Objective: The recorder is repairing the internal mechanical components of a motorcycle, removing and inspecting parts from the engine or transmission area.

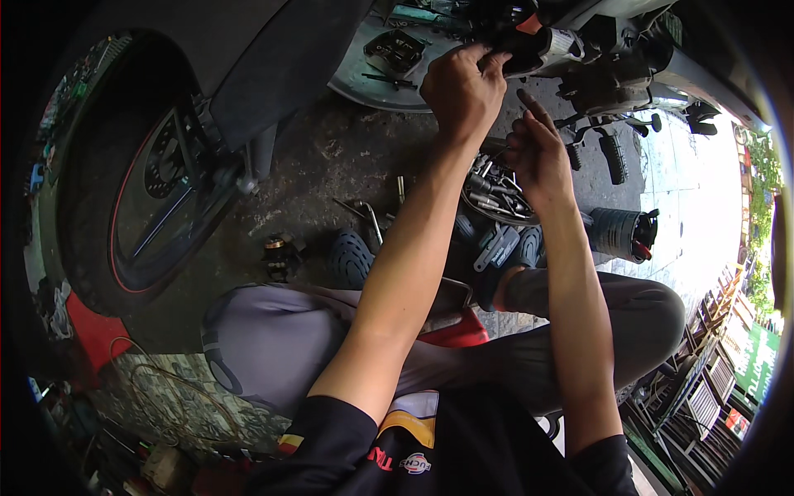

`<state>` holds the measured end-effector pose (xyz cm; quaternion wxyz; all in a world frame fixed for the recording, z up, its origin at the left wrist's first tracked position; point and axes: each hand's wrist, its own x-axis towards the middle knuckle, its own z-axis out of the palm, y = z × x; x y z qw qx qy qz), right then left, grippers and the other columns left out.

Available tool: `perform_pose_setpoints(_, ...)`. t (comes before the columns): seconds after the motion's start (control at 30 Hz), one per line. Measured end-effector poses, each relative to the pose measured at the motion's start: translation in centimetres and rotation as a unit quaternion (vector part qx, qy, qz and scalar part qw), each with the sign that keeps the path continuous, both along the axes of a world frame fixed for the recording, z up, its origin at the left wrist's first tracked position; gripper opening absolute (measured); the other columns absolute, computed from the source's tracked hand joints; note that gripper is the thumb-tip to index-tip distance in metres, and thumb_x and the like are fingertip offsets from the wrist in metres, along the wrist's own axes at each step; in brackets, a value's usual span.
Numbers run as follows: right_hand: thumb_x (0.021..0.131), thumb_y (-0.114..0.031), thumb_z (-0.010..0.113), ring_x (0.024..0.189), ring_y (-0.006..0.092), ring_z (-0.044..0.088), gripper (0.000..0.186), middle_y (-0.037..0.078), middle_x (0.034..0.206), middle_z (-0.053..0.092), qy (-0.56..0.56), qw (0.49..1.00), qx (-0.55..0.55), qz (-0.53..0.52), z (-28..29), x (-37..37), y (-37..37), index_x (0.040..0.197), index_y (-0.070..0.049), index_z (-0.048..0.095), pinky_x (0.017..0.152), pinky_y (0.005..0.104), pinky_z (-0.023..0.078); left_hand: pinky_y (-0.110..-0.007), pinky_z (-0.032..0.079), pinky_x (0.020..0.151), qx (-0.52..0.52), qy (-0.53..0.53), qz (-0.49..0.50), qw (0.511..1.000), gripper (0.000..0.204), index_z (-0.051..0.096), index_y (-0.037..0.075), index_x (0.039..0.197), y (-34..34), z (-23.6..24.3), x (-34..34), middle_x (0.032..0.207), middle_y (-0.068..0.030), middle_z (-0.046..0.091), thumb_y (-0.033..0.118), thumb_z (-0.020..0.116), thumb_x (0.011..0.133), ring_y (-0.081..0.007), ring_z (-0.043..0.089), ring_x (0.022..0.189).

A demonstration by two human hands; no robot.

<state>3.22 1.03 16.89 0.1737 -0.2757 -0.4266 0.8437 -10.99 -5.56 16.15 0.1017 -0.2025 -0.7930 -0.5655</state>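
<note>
Head view: L hand (467, 93) up top, fingers bunched at dark moto parts (519, 61) beside a silvery cylindrical piece (562, 45); tips partly hidden, can't tell if it's gripping. R hand (542, 161) just below/right, fingers half-curled & apart, index out, grip loosely open.

Behind: smooth metal tray (385, 101) w/ blocky dark part (395, 53), top cut off by frame. Round bowl (506, 221) of shiny steel tools, partly behind R hand. Ribbed cylindrical bucket (614, 231), rough stained concrete floor (318, 157). L: rubber tyre (83, 207), thin red rim stripe. Moto underside v. dark, detail hard to make out; far R blown out.
</note>
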Motion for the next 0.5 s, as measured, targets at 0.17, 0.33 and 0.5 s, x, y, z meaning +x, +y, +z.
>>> perform_pose_setpoints(0.17,0.106,-0.013,0.053,0.076,0.0119,0.061,0.041,0.002,0.09,0.061,-0.006,0.999,0.029,-0.012,-0.1,-0.3,-0.2,0.147,-0.01,0.052,0.063,0.026,0.051,-0.042,0.052,0.062,0.09,-0.005,-0.076,0.993,0.027,0.077,0.001,0.092,-0.3,-1.0,0.3,0.075,-0.0195,0.071,0.028,0.08,0.086,-0.0372,0.069,0.066)
perform_pose_setpoints(0.33,0.106,-0.013,0.053,0.08,0.011,0.064,0.041,0.002,0.095,0.064,-0.025,0.999,0.036,-0.001,-0.1,-1.1,-0.9,0.146,-0.006,0.052,0.065,0.0264,0.053,-0.043,0.055,0.069,0.106,0.01,-0.056,0.993,0.026,0.075,0.0,0.101,-0.5,-1.5,1.6,0.085,-0.0216,0.073,0.024,0.076,0.09,-0.0402,0.072,0.08)
perform_pose_setpoints(0.5,0.104,-0.014,0.054,0.107,0.0158,0.068,0.04,0.011,0.119,0.071,-0.099,0.994,0.044,0.026,-1.6,-0.6,-2.5,0.141,-0.001,0.055,0.083,0.0298,0.056,-0.043,0.056,0.071,0.117,0.044,-0.024,0.992,0.027,0.075,0.0,0.102,0.1,-2.0,2.0,0.086,-0.0216,0.073,0.024,0.074,0.09,-0.0399,0.072,0.081)
